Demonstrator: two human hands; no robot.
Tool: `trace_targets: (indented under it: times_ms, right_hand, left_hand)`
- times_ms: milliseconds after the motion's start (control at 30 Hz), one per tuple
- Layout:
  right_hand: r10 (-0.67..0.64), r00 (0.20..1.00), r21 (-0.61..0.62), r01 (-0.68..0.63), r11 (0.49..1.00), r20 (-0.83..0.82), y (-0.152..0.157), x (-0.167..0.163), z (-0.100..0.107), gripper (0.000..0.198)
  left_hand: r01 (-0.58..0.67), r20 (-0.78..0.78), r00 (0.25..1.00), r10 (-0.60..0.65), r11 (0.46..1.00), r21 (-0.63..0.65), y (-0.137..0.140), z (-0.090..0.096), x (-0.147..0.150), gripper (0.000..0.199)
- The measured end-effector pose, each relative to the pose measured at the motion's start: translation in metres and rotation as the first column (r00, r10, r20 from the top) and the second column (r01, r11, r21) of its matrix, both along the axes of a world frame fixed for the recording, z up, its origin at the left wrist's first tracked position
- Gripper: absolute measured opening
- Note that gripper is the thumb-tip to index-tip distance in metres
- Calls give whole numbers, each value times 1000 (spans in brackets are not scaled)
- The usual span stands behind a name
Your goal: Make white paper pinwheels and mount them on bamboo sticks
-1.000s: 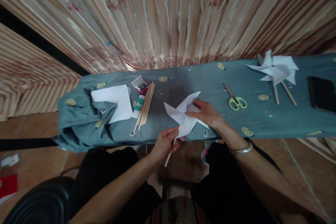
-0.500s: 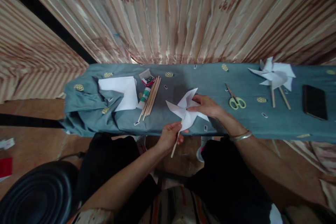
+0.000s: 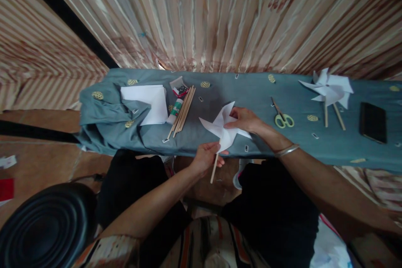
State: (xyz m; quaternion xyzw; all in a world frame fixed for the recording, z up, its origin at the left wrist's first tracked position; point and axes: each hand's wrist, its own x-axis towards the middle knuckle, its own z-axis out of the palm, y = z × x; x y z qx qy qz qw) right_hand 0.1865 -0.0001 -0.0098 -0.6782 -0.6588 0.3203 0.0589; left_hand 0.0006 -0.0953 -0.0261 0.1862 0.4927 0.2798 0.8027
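White paper forms the pinwheel (image 3: 223, 127), which sits at the near edge of the table (image 3: 282, 150), above the grey-blue cloth (image 3: 103, 125).

Head view:

- Left hand (image 3: 205, 157) — fingers closed around the wooden stick (image 3: 215, 170), just below the paper blades; the stick's lower end projects past the table edge, tilted slightly left.
- Right hand (image 3: 245, 119) — fingertips pinched on the pinwheel at its centre, from the right side; a metal bangle (image 3: 286, 150) sits on that wrist.
- Left of the pinwheel: a bundle of wooden sticks (image 3: 182, 111) lying diagonally, a glue tube (image 3: 175, 111) touching it, a small open box (image 3: 179, 88) at its far end, and a stack of white paper sheets (image 3: 149, 102) on the bunched cloth.
- Right of the pinwheel: scissors (image 3: 282, 115) with pale green handles, apart from the hand.
- Far right: 2 finished pinwheels (image 3: 329, 88) on sticks, overlapping, and a black phone (image 3: 372, 122) beside them.
- Behind the table: a striped curtain (image 3: 220, 16). Lower left: a black round stool (image 3: 47, 230).
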Motion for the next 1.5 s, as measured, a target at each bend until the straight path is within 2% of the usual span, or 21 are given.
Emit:
trace_targets:
  times_ms: [300, 533, 800, 1033, 1267, 1367, 1500]
  right_hand:
    - [19, 1000, 47, -19, 999, 11, -1, -2, -3, 37]
    - [24, 1000, 20, -25, 999, 20, -3, -5, -1, 42]
    - [27, 1000, -18, -28, 999, -9, -2, -3, -2, 41]
    - [25, 1000, -32, -25, 999, 14, -2, -1, -6, 41]
    - [2, 999, -30, -1, 1000, 34, -2, -3, -5, 40]
    - [11, 999, -23, -10, 1000, 45, -1, -4, -5, 39]
    - [35, 998, -21, -34, 999, 53, 0, -3, -6, 40]
  left_hand:
    - [-44, 45, 998, 47, 997, -70, -11, -2, 3, 16]
    - [-72, 143, 985, 92, 987, -141, -33, -10, -2, 16]
    - [-74, 173, 982, 76, 997, -19, -49, -26, -2, 43]
    - [-88, 215, 973, 84, 996, 10, -50, -28, 0, 51]
    - [-75, 186, 980, 73, 997, 7, -51, -32, 3, 53]
    - [-85, 177, 981, 79, 996, 27, -52, -35, 4, 60]
    - [-78, 176, 982, 69, 996, 44, -54, -38, 5, 58]
